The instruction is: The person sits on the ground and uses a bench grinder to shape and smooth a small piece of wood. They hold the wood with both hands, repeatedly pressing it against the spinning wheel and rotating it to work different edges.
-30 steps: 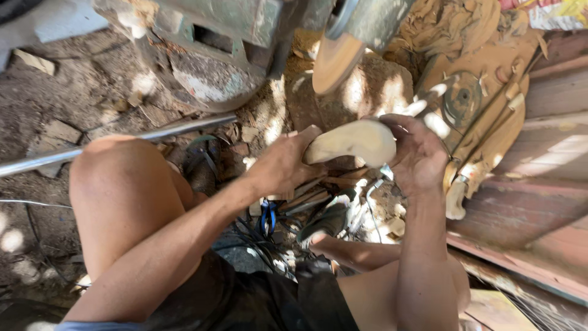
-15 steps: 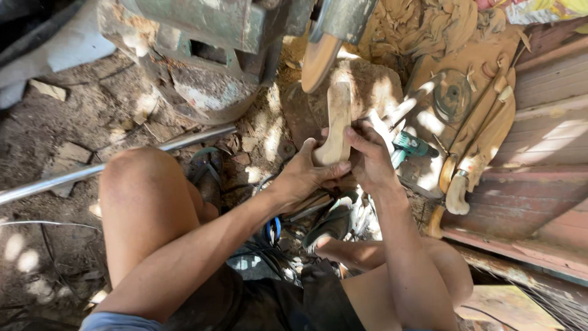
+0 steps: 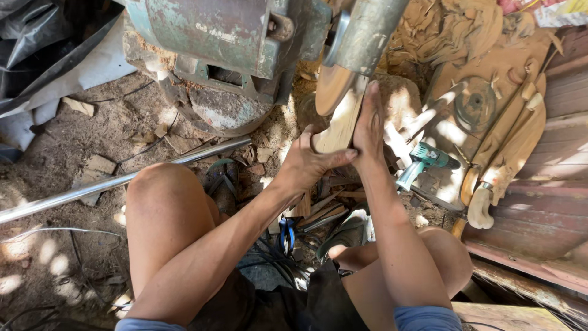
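A seated person presses a pale, flat piece of carved wood (image 3: 340, 122) up against the tan round sanding disc (image 3: 332, 87) of a weathered green metal motor (image 3: 226, 37) standing on the dirt floor (image 3: 73, 159). The left hand (image 3: 309, 162) is wrapped round the lower end of the wood, thumb up along its left edge and fingers curled across its face toward the other hand. The right hand (image 3: 369, 125) lies flat and outstretched along the wood's right side, fingers pressed together and pointing up toward the disc's grey metal guard (image 3: 367, 34). The wood stands nearly upright between both hands, its top end touching the disc. Bare knees frame the scene. A long grey metal pipe (image 3: 116, 182) lies across the floor on the left, with wood offcuts and sawdust scattered around it. A teal power drill (image 3: 422, 160) rests just right of the right forearm, beside carved wooden shapes (image 3: 502, 147) laid on reddish planks (image 3: 545, 208). Blue-handled pliers (image 3: 286, 232) lie between the legs.
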